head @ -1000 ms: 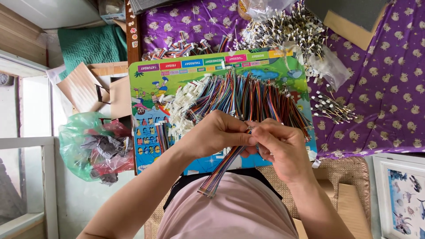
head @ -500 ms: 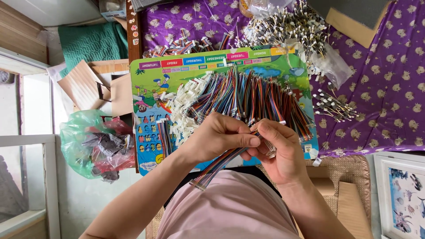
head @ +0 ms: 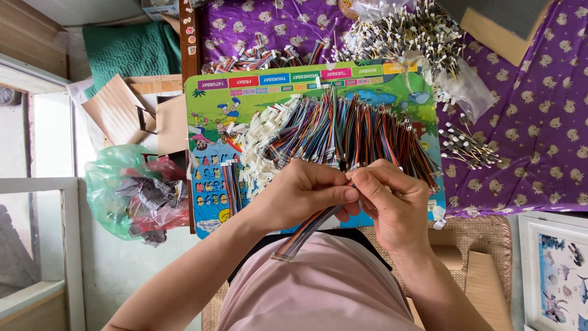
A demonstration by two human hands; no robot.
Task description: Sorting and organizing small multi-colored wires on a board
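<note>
- Your left hand [head: 300,196] pinches a striped ribbon cable [head: 309,227] between thumb and fingers, gripping near its upper end so the tip stays steady; the loose tail hangs toward your lap.
- Your right hand [head: 392,208] closes its fingertips on that same tip, meeting the left hand.
- Just beyond, a fan of coloured cables [head: 355,132] lies spread on the picture board [head: 211,110], ends toward you, easy to pick.
- White connectors [head: 260,150] are heaped left of them, close at hand.
</note>
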